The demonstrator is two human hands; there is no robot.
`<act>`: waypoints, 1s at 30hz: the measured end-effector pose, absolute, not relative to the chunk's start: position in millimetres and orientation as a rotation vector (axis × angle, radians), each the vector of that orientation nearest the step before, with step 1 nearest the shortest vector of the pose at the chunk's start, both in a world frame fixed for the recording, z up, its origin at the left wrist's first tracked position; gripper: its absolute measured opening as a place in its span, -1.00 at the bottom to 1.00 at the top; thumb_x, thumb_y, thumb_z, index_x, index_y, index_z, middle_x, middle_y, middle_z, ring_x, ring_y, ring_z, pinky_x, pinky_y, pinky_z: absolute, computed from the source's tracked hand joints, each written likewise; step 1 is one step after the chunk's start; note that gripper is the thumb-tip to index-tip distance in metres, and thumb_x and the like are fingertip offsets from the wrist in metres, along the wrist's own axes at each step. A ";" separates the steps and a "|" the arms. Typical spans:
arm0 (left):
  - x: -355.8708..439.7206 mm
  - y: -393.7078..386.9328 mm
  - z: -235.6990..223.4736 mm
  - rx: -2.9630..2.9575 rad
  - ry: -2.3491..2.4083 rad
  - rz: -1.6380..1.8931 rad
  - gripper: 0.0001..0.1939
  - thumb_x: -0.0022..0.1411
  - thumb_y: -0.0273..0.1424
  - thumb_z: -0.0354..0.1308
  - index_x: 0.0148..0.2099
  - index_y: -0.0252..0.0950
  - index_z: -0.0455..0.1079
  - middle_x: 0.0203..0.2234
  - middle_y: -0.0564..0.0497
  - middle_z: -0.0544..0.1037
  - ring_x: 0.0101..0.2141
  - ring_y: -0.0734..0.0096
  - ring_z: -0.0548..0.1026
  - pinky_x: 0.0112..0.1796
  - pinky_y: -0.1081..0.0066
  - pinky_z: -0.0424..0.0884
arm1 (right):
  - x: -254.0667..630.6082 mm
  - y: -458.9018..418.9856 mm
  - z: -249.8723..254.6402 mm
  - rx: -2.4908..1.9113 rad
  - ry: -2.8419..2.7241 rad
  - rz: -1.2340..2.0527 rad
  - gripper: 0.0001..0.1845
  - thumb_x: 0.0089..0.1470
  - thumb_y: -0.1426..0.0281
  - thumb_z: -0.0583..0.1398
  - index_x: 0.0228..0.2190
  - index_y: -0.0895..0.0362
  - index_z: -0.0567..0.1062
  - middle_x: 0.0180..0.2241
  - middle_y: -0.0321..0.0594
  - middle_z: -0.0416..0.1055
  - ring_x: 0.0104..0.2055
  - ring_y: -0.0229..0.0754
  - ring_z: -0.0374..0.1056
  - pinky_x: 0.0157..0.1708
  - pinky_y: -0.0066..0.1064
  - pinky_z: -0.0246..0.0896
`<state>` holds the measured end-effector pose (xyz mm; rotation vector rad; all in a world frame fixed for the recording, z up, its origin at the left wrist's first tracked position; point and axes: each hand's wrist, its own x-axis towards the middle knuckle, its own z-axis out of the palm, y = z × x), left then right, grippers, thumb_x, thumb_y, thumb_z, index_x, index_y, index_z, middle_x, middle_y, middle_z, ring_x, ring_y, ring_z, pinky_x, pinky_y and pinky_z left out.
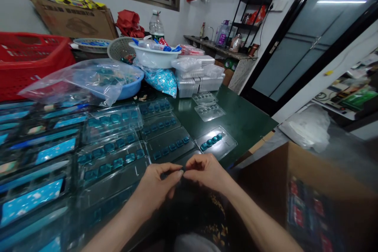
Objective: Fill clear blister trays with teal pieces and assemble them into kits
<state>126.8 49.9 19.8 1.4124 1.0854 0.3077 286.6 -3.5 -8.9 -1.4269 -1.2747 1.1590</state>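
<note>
My left hand (162,181) and my right hand (205,171) meet fingertip to fingertip above the table's front edge. Both are pinched closed; a small dark bit shows between the fingertips, too small to name. Just beyond them lies a clear plastic tray (227,143) with several teal gem-like pieces (211,141) in a row. Left of it, another clear tray (174,153) also carries a row of teal pieces (173,147). More filled trays (113,157) overlap further left.
Packs with blue dotted cards (32,201) cover the table's left side. Behind stand a blue basin (126,90), a white basin (156,58), a red basket (26,63) and stacked clear trays (201,82). An open cardboard box (304,165) sits at the right.
</note>
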 end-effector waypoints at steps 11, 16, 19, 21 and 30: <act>129.6 53.1 20.5 1.415 1.053 0.254 -0.58 0.07 -0.15 0.02 -0.15 -0.36 0.38 -0.84 0.15 0.27 -0.84 0.63 0.07 -0.80 0.59 -0.08 | 271.2 -6.6 -8.1 -1.534 -1.268 0.808 -0.93 -0.13 0.48 0.10 -0.59 0.17 0.35 -0.65 -0.40 0.22 -0.59 -0.38 0.12 -0.61 -0.58 -0.01; 128.9 52.5 24.8 1.450 1.095 0.278 -0.56 0.00 -0.12 0.09 -0.19 -0.37 0.36 -0.85 0.17 0.25 -0.83 0.62 0.07 -0.79 0.59 -0.08 | 272.8 -8.5 1.8 -1.516 -1.280 0.863 -0.91 -0.08 0.47 0.08 -0.57 0.18 0.35 -0.64 -0.40 0.20 -0.60 -0.39 0.09 -0.61 -0.58 -0.03; 125.7 51.9 24.4 1.577 1.068 0.291 -0.66 0.03 -0.24 0.07 -0.20 -0.36 0.39 -0.80 0.15 0.31 -0.78 0.58 0.16 -0.74 0.56 0.05 | 271.0 -8.4 3.0 -1.500 -1.288 0.908 -0.91 -0.08 0.47 0.08 -0.56 0.18 0.34 -0.63 -0.39 0.19 -0.58 -0.39 0.11 -0.59 -0.57 -0.01; 123.4 51.1 23.3 1.778 1.024 0.365 -0.75 0.05 -0.36 0.04 -0.25 -0.33 0.44 -0.67 0.07 0.44 -0.67 0.53 0.30 -0.63 0.53 0.19 | 267.5 -9.4 1.6 -1.528 -1.323 0.877 -0.92 -0.08 0.48 0.07 -0.56 0.17 0.32 -0.64 -0.39 0.18 -0.59 -0.39 0.10 -0.60 -0.57 -0.03; 114.2 60.4 33.4 1.867 0.945 0.391 -0.77 0.05 -0.44 0.02 -0.28 -0.31 0.48 -0.62 0.06 0.43 -0.58 0.49 0.36 -0.55 0.50 0.24 | 262.2 -12.4 6.1 -1.594 -1.376 0.793 -0.91 -0.13 0.51 0.07 -0.61 0.16 0.29 -0.66 -0.41 0.14 -0.59 -0.39 0.06 -0.59 -0.55 -0.08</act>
